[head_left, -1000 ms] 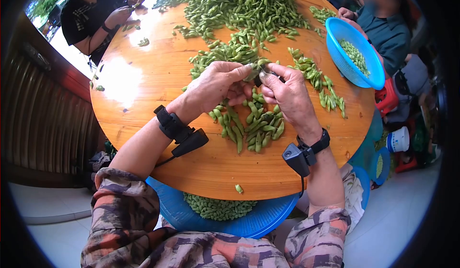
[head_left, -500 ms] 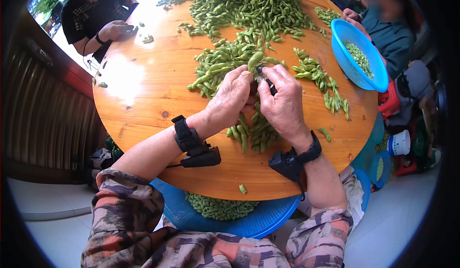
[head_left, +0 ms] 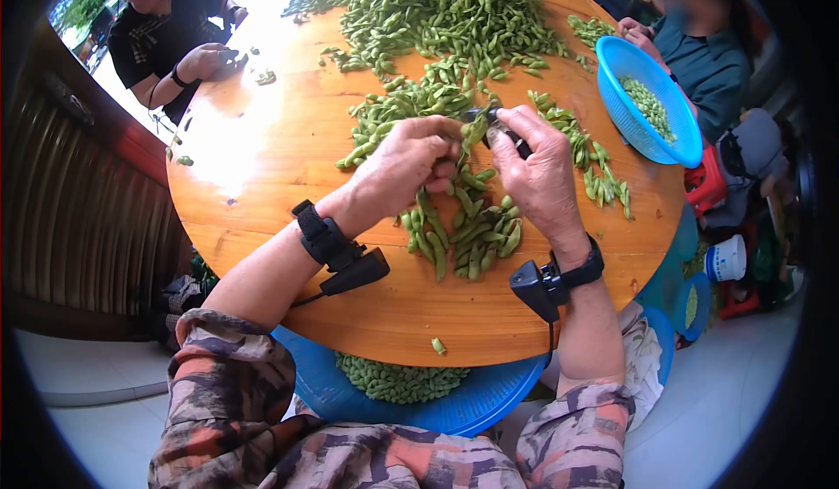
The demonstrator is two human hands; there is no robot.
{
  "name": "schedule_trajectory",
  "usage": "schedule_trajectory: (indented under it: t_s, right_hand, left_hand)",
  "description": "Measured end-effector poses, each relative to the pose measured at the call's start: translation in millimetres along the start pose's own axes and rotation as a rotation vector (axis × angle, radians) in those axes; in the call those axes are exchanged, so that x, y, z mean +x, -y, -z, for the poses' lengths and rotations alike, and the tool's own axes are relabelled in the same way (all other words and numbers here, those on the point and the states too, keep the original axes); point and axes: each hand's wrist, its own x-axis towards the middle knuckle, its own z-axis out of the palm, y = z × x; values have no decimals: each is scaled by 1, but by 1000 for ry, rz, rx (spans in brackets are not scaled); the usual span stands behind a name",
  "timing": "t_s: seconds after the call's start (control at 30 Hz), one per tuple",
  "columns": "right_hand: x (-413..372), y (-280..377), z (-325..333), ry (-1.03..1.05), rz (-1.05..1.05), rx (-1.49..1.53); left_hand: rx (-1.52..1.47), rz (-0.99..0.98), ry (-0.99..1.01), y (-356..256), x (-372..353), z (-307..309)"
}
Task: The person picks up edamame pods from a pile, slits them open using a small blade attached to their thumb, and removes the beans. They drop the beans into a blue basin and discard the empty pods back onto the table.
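Above the round wooden table [head_left: 253, 227], my left hand [head_left: 411, 161] is closed, with a green edamame pod [head_left: 474, 128] pinched at its fingertips. My right hand [head_left: 544, 170] is wrapped round a small black-handled tool [head_left: 517, 142], whose kind I cannot make out. The tool's tip meets the pod, and the two hands are close together. Below them lies a loose bunch of edamame pods [head_left: 476, 235]. More pods [head_left: 384, 117] spread out beyond my left hand. Under the table edge, a blue basket [head_left: 516, 391] holds many green pieces [head_left: 402, 378].
A large heap of pods [head_left: 446, 21] covers the far side. At the right edge stands another blue basket [head_left: 616, 96] with green contents. One person [head_left: 162, 43] sits at far left, another [head_left: 708, 69] at right. A small green piece [head_left: 438, 346] lies near the front edge.
My hands have moved apart slightly, the right one shifting right and the left one left. More of the loose bunch below them now shows. The pod at the left fingertips has tilted.
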Motion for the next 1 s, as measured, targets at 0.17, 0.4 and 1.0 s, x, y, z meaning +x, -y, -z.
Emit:
schedule_trajectory:
  t_s: [0.17, 0.4, 1.0]
  right_hand:
    - [6, 2, 18, 98, -70, 44]
    - [7, 0, 18, 105, -201, 115]
    - [6, 5, 22, 184, -346, 102]
  left_hand:
    - [36, -82, 82, -12, 7, 17]
    - [432, -148, 135, -12, 2, 11]
    - [-121, -113, 30, 0, 12, 20]
